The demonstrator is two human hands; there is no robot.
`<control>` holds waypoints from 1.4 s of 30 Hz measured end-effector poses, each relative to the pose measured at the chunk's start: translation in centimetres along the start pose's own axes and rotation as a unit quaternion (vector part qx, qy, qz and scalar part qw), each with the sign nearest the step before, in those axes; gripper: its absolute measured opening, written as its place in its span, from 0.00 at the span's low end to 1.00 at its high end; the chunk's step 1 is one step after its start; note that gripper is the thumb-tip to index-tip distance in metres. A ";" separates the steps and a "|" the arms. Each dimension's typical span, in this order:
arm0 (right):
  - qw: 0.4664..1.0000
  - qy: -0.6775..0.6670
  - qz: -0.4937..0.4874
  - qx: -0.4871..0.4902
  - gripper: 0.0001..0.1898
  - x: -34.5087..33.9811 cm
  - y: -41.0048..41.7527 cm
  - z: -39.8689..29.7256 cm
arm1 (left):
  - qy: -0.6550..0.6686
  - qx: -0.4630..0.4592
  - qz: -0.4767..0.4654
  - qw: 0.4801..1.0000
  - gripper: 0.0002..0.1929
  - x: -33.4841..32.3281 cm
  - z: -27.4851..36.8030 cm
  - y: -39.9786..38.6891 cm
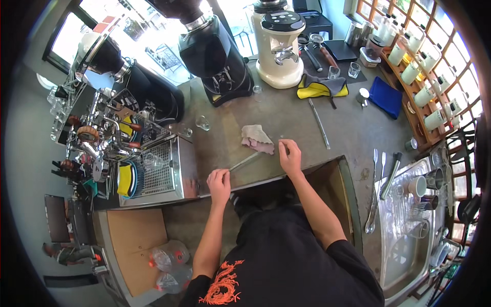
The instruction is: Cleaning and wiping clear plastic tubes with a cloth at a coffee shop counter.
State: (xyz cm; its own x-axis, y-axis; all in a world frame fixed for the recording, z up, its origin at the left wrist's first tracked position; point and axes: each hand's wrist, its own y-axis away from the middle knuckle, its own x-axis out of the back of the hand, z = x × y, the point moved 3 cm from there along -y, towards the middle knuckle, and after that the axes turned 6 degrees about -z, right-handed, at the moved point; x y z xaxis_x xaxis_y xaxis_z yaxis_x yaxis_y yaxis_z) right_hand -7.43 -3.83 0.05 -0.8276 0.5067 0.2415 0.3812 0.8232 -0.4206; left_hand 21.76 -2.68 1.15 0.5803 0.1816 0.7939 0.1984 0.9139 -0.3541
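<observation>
My left hand (pixel 219 185) is at the counter's front edge, its fingers closed on the near end of a thin pale rod (pixel 244 161). The rod slants away to the right, and its far end meets a crumpled cloth (pixel 257 139), greyish beige on top and pinkish below. Just right of that cloth, my right hand (pixel 290 156) hovers over or rests on the counter (pixel 230 115) with its fingers curled together; I see nothing in them. Farther right lies a long slim metal stick (pixel 319 123).
An espresso machine (pixel 92 134) with a metal drip tray (pixel 157 169) stands left. Coffee grinders (pixel 218 57) line the back, near a yellow-and-grey cloth (pixel 320 89) and portafilters (pixel 312 53). Right are a blue cloth (pixel 385 96), a bottle rack (pixel 408 103) and a sink (pixel 402 264) with cups.
</observation>
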 end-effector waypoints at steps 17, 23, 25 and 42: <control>0.929 -0.234 -0.241 -0.153 0.13 0.9 0.9 -3.6 | 0.542 0.216 -0.142 0.800 0.10 -6.4 10.6 -5.5; 0.944 -0.202 -0.179 -0.188 0.09 6.3 -0.7 -2.1 | 0.514 0.136 -0.221 0.817 0.10 -11.1 14.3 -8.1; 0.950 -0.185 -0.157 -0.195 0.09 8.3 -1.3 -1.4 | 0.487 0.084 -0.233 0.837 0.11 -12.6 15.6 -9.0; 0.955 0.063 -0.111 -0.269 0.10 18.6 -6.8 8.1 | -0.059 -0.096 -0.243 0.963 0.40 -16.3 15.8 -12.4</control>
State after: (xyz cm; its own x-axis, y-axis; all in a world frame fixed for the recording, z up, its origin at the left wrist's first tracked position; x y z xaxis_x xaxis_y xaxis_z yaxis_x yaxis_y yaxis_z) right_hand -28.76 -2.05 0.26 -0.8697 0.3034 0.3894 0.3868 0.9090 0.1556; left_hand -2.66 -11.28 0.38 0.2910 -0.2013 0.9353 0.5727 0.8197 -0.0018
